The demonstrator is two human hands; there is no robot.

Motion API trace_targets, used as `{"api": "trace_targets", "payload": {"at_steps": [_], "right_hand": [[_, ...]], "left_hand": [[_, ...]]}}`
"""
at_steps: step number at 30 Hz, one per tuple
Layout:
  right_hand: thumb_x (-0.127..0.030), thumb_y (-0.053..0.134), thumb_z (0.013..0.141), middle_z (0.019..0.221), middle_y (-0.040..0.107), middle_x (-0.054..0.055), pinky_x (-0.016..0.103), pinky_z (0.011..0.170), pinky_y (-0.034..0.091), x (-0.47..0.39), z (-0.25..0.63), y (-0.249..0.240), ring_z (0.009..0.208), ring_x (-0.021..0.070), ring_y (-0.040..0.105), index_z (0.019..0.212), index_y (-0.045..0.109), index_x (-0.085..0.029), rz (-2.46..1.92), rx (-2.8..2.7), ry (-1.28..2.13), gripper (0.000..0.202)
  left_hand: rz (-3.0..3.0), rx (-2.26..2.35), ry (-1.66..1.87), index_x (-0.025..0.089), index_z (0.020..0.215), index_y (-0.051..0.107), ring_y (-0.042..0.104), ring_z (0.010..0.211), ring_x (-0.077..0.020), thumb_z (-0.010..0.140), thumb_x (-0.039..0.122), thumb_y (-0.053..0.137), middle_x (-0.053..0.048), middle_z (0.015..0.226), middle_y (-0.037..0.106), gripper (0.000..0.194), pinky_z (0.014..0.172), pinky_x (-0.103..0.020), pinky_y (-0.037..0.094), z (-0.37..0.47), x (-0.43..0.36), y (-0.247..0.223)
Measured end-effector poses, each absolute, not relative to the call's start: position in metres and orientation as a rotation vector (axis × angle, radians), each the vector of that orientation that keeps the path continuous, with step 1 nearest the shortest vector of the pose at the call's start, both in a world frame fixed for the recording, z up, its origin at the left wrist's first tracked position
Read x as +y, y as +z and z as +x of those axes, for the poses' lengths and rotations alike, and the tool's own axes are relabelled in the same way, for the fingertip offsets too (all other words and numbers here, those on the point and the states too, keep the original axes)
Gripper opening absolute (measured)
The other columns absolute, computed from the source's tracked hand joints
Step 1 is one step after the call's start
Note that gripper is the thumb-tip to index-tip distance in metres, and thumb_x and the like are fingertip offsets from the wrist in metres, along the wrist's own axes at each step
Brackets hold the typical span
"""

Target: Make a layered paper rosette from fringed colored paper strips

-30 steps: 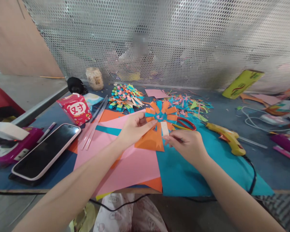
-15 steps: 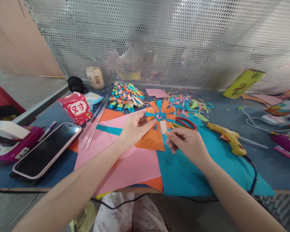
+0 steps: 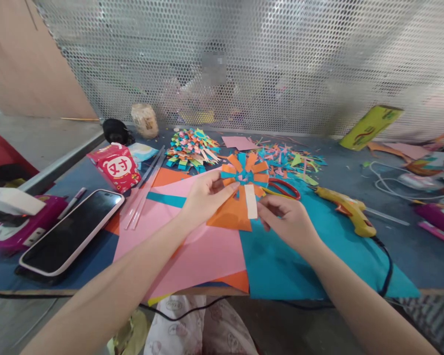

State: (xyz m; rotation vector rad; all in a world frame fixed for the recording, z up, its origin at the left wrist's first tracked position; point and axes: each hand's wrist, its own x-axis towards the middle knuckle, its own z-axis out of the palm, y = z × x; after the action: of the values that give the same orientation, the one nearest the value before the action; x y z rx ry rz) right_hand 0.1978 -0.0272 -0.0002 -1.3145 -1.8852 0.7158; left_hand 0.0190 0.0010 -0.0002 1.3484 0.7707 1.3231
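Note:
My left hand (image 3: 209, 195) pinches the left side of an orange and blue paper flower (image 3: 261, 168), whose petals fan out around a blue centre. A cream paper strip (image 3: 251, 201) hangs down from the flower's lower edge. At the right edge of that strip, my right hand (image 3: 281, 213) is closed, its thumb and fingertips against the paper; the other fingers curl under. Beneath the hands lie an orange sheet (image 3: 231, 214), a pink sheet (image 3: 210, 256) and a blue sheet (image 3: 288, 266). Red-handled scissors (image 3: 284, 189) rest partly hidden behind the right hand.
A yellow glue gun (image 3: 346, 209) lies at right with its cord over the table edge. Behind are a layered paper ball (image 3: 192, 148) and paper scraps (image 3: 294, 160). At left are clear glue sticks (image 3: 142, 197), a red packet (image 3: 116, 167) and a phone (image 3: 72, 231).
The cream strip shows longer now, hanging down fully in view. My right hand's fingers have shifted from its lower end to its right edge. My left hand keeps its pinch.

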Motion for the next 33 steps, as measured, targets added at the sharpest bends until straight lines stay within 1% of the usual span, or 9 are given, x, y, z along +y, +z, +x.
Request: {"api": "trace_targets", "payload": {"at_steps": [2, 5, 7, 12, 17, 23, 29, 33], "right_hand": [[-0.036, 0.049, 0.08, 0.042, 0.047, -0.003, 0.024, 0.04, 0.036, -0.0272, 0.1988, -0.0011, 0.036, 0.0107, 0.047, 0.058, 0.049, -0.02, -1.319, -1.884, 0.759, 0.027], [-0.032, 0.051, 0.078, 0.047, 0.051, -0.004, 0.025, 0.041, 0.039, -0.0276, 0.1996, -0.0024, 0.037, 0.011, 0.05, 0.068, 0.052, -0.021, -1.279, -1.897, 0.841, 0.015], [-0.029, 0.052, 0.077, 0.052, 0.054, -0.004, 0.024, 0.041, 0.039, -0.0277, 0.1998, -0.0023, 0.037, 0.0099, 0.05, 0.07, 0.053, -0.021, -1.244, -1.909, 0.885, 0.01], [-0.032, 0.052, 0.079, 0.054, 0.056, -0.003, 0.021, 0.039, 0.038, -0.0275, 0.1989, 0.0013, 0.036, 0.0075, 0.049, 0.063, 0.052, -0.02, -1.162, -1.91, 0.945, 0.02], [-0.034, 0.058, 0.076, 0.049, 0.055, -0.004, 0.02, 0.038, 0.037, -0.0285, 0.1988, 0.0029, 0.034, 0.0068, 0.048, 0.062, 0.053, -0.02, -1.179, -1.905, 0.962, 0.02], [-0.035, 0.055, 0.077, 0.048, 0.057, -0.003, 0.02, 0.038, 0.037, -0.0293, 0.1977, 0.0013, 0.033, 0.0072, 0.047, 0.058, 0.053, -0.02, -1.227, -1.897, 0.928, 0.024], [-0.038, 0.057, 0.076, 0.043, 0.053, -0.003, 0.02, 0.037, 0.036, -0.031, 0.1969, 0.0026, 0.034, 0.0078, 0.047, 0.053, 0.051, -0.02, -1.269, -1.937, 0.857, 0.029], [-0.037, 0.054, 0.078, 0.046, 0.056, -0.002, 0.02, 0.037, 0.037, -0.0309, 0.198, 0.0018, 0.034, 0.0078, 0.048, 0.054, 0.052, -0.02, -1.284, -1.927, 0.864, 0.029]], "left_hand": [[1.341, 0.76, 1.33, 0.014, 0.077, 0.061, 0.062, 0.07, -0.0131, 0.067, 0.031, 0.073, -0.001, 0.072, 0.065, 0.022, 0.065, -0.024, 0.051, 0.0189, 0.0017, -0.0016], [1.346, 0.777, 1.335, 0.015, 0.075, 0.06, 0.061, 0.067, -0.0127, 0.068, 0.031, 0.072, 0.0, 0.067, 0.062, 0.021, 0.062, -0.024, 0.051, 0.0188, 0.0024, -0.0024], [1.342, 0.763, 1.335, 0.015, 0.076, 0.061, 0.062, 0.067, -0.0128, 0.069, 0.031, 0.071, 0.0, 0.068, 0.063, 0.02, 0.062, -0.024, 0.05, 0.0188, 0.0021, -0.002], [1.362, 0.772, 1.318, 0.014, 0.077, 0.061, 0.063, 0.067, -0.0125, 0.069, 0.03, 0.071, -0.002, 0.074, 0.066, 0.021, 0.063, -0.024, 0.051, 0.0181, 0.0008, -0.0013], [1.391, 0.82, 1.323, 0.014, 0.074, 0.06, 0.061, 0.066, -0.0123, 0.068, 0.031, 0.071, 0.0, 0.069, 0.063, 0.021, 0.061, -0.024, 0.049, 0.0186, 0.0019, -0.0029], [1.385, 0.824, 1.3, 0.014, 0.081, 0.063, 0.062, 0.067, -0.0123, 0.068, 0.032, 0.072, -0.001, 0.074, 0.066, 0.024, 0.064, -0.025, 0.049, 0.02, 0.0002, -0.0029], [1.413, 0.862, 1.302, 0.015, 0.079, 0.063, 0.06, 0.066, -0.0131, 0.068, 0.034, 0.074, -0.001, 0.071, 0.064, 0.024, 0.061, -0.025, 0.048, 0.0184, -0.0015, -0.0019], [1.436, 0.865, 1.295, 0.015, 0.08, 0.063, 0.06, 0.066, -0.0133, 0.069, 0.034, 0.072, 0.0, 0.069, 0.062, 0.023, 0.062, -0.025, 0.047, 0.0185, -0.0014, -0.0024]]}}
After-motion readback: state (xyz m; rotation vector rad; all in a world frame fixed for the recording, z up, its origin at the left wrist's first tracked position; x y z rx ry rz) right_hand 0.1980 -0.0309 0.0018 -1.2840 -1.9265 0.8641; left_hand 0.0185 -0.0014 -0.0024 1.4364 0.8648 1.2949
